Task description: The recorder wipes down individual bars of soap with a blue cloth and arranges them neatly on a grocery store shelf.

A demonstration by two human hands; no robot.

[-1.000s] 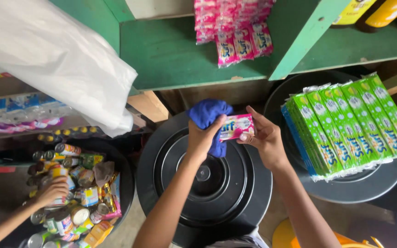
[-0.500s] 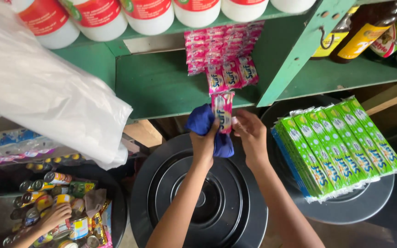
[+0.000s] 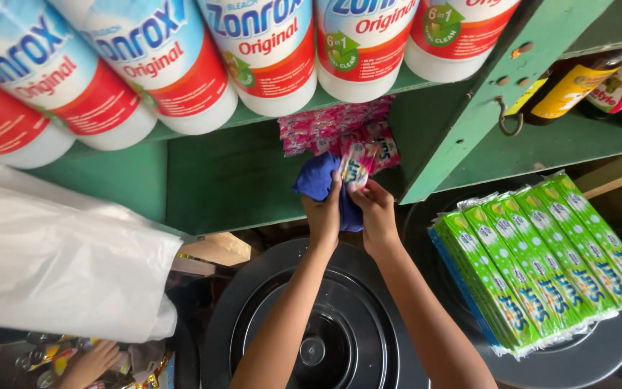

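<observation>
Together we reach both bare arms up from below, wrists nearly touching, toward the painted green shelf (image 3: 232, 180). Our left hand (image 3: 323, 214) is bunched around a soft, crumpled blue cloth (image 3: 317, 179), fingers closed over its folds. Our right hand (image 3: 376, 210) pinches a glossy pink sachet (image 3: 355, 167) between thumb and fingertips, pressed right against the cloth. Just above the grip lies a strip of matching shiny pink sachets (image 3: 329, 126) on the shelf board. Below our forearms sits a round black plastic lid (image 3: 268, 317) with ridged rings; to the right of the grip, slick green wrapped bars (image 3: 541, 259) lie stacked.
</observation>
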